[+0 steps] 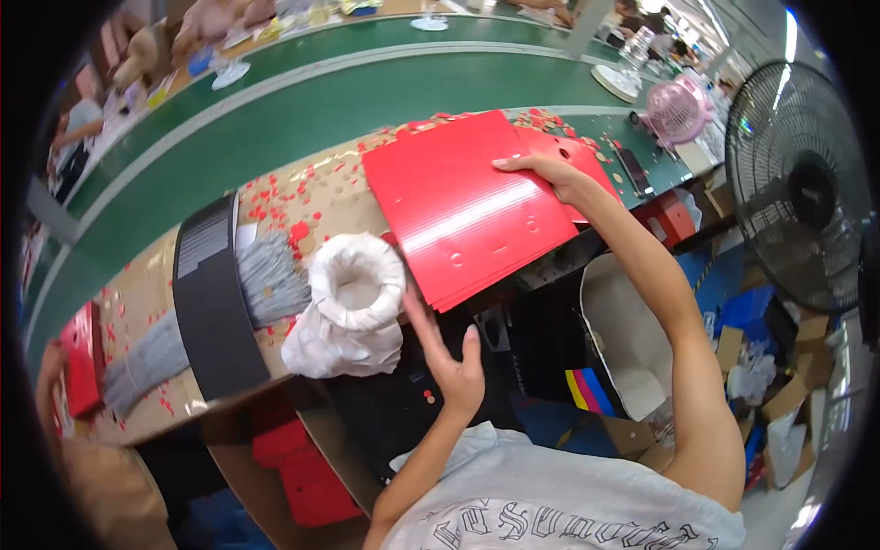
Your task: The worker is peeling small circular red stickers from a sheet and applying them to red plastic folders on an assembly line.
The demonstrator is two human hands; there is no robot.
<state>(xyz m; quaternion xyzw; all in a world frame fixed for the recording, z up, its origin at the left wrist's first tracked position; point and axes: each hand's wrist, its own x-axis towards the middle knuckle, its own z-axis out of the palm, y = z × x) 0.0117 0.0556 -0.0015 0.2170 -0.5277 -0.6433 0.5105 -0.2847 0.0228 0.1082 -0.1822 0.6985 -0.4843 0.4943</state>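
A stack of glossy red plastic sheets point(477, 206) with small punched holes lies on the bench in front of me. My right hand point(550, 174) rests at its right edge, fingers stretched over the top sheet. Beside the stack's lower left edge is my left hand point(456, 371), with fingers extended and thumb apart. Close to its fingertips stands a white cloth-like bag point(353, 307) with a thick rolled rim. Another red sheet point(596, 163) with a hole shows partly under the stack's right side.
Left of the bag, a black ribbed panel point(215, 302) lies across bundled grey strands point(147, 362). Red and tan discs point(275, 197) litter the bench. A co-worker's hand point(52, 357) is by a red piece point(82, 357). A phone point(632, 171), pink fan point(678, 110) and large black fan point(797, 188) stand right.
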